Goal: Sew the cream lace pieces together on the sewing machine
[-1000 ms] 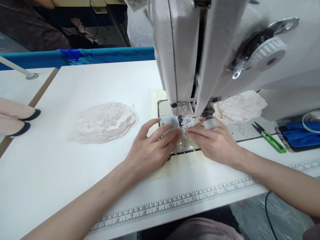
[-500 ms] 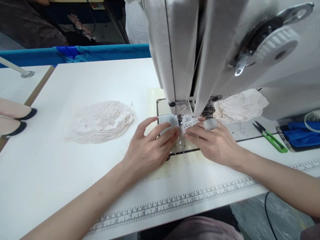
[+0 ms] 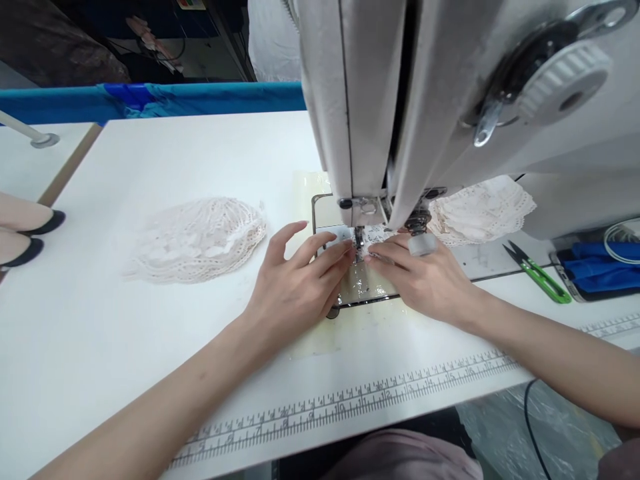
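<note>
One small piece of white lace [image 3: 376,233], lying on the metal plate [image 3: 370,287] at the presser foot [image 3: 359,237] of a sewing machine [image 3: 370,100]; one left hand [image 3: 300,283], fingers fanned, fingertips just beside the foot (thumb hidden, so whether it pinches cannot be told); one right hand [image 3: 430,277], fingers close together, tips at the lace's near edge, pinch or press unclear; one lace heap [image 3: 200,240], left on the white table [image 3: 150,373]; a second lace heap [image 3: 480,212], beyond the right hand; green-handled snips [image 3: 537,270], far right, blades parted
</note>
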A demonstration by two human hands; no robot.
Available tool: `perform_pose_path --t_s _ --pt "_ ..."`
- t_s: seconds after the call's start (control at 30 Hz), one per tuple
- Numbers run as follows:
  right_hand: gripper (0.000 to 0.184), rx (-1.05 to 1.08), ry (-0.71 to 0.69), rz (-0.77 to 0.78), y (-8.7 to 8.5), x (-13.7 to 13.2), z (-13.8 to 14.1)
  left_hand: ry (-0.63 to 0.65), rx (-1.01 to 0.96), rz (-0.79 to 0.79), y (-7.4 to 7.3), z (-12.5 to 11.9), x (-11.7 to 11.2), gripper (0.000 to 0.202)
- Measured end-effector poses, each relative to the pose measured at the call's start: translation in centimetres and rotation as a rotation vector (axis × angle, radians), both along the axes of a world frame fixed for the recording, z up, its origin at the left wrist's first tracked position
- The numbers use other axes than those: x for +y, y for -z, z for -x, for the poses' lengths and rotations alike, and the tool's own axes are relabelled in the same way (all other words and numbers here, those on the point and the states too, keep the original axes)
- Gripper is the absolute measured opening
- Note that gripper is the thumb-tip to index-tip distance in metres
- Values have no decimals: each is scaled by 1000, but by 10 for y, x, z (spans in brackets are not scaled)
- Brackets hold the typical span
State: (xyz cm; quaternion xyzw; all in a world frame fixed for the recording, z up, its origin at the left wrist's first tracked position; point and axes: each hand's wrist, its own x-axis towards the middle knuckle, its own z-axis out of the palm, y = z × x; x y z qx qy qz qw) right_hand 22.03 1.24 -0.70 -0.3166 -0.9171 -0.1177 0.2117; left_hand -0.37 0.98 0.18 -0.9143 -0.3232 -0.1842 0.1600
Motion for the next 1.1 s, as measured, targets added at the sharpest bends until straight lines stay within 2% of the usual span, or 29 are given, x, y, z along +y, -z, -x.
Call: perform_pose_path --t_s 0.2,0.4,0.87,1.1 --pt "31 -25 4 -31 0 -1 0 -18 -15 -7 0 0 0 34" --pt "32 -8 13 -3 0 0 1 -22 -36 22 1 -1 1 38" --pt "35 -83 70 -49 0 3 1 -75 -61 59 5 -1 8 34" --pt "27 -100 121 -95 -3 4 -3 -94 -70 78 5 -3 7 31"
